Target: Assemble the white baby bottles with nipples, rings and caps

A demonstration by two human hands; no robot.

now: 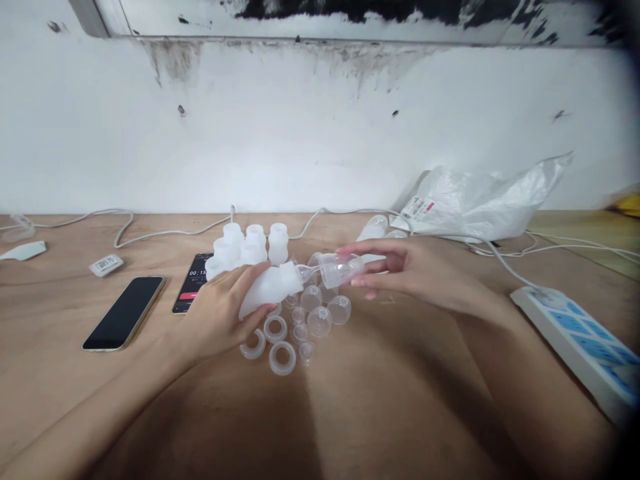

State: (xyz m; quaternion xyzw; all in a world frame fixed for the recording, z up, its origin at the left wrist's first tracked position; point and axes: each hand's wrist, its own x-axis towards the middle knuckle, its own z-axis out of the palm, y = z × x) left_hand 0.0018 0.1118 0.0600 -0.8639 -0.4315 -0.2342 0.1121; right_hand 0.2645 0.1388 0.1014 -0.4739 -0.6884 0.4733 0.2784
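Note:
My left hand (227, 303) is wrapped round a soft white bottle (267, 288), tilted with its neck to the right. A clear narrow tip (306, 272) sticks out of the neck. Between the fingertips of my right hand (395, 270) is a clear cap (341, 269), its open end facing the tip and close to it. Below lie several clear domed caps (319, 321), small clear nipple-like pieces (300, 332) and translucent rings (283, 358). Several more white bottles (278, 243) stand upright behind my left hand.
To the left lie a dark phone (124, 313) and a second phone (193, 283) showing a timer, partly behind my left hand. A power strip (580, 340) is at the right. A plastic bag (475, 200), finished bottle-like pieces (374, 228) and white cables (170, 233) lie along the wall.

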